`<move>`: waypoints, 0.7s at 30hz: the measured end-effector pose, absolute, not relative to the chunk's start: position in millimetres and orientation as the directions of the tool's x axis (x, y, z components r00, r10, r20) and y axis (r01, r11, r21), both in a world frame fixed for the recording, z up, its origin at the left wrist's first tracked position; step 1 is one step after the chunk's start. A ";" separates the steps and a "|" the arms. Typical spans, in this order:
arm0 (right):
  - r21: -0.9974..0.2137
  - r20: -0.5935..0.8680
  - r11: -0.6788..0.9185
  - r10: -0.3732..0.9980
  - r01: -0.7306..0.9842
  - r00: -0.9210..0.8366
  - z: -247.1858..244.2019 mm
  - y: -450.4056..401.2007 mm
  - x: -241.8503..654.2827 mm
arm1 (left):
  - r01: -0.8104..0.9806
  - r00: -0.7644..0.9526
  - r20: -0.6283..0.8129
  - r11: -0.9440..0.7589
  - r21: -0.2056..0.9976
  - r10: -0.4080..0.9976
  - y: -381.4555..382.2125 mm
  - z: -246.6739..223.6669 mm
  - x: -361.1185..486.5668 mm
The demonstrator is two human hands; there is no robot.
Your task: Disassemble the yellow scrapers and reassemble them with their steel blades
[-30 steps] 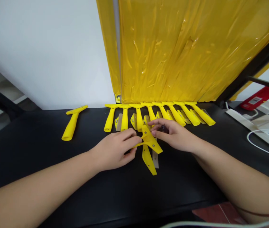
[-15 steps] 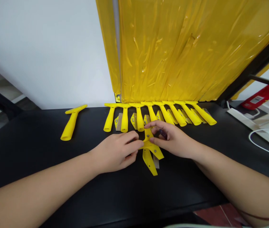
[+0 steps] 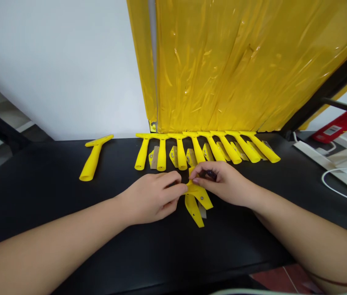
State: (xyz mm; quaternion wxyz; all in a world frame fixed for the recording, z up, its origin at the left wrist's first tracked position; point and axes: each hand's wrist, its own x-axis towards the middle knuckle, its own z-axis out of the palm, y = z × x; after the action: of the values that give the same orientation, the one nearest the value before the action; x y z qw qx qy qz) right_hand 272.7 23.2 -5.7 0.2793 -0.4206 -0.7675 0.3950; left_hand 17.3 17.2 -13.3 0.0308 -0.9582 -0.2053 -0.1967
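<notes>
Yellow scraper [image 3: 198, 196] just in front of the handle row [image 3: 179, 153]: long axis toward the person, lying between both hands — left hand [image 3: 150, 198] and right hand [image 3: 224, 183] both pinched on it.

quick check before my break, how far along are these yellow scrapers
Done-looking: eight yellow handles lined up, blade heads between them. In hand: left hand and right hand pinching a yellow scraper piece with a metal blade. Remaining: one lone handle off to the side, unpaired.
</notes>
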 end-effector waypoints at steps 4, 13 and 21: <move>-0.846 0.151 0.353 0.878 0.399 -0.455 -0.9 24.2 273.7 | 0.448 0.796 0.431 -0.893 0.052 0.424 13.1 -12.0 19.2; -0.734 0.103 0.332 0.917 0.592 -0.386 10.2 34.0 288.6 | 0.627 0.520 0.490 -0.702 0.338 0.700 14.0 -7.1 17.2; -0.742 -0.081 0.380 0.768 0.553 -0.636 -0.7 18.6 271.0 | 0.661 0.470 0.481 -0.656 0.363 0.740 15.0 -7.5 18.9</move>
State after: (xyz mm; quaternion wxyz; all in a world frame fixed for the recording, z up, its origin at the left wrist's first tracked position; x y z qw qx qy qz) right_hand 271.0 18.6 -0.7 0.1397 -0.4032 -0.8187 0.3842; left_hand 18.9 15.0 -7.5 -0.0631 -0.8551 -0.4097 -0.3114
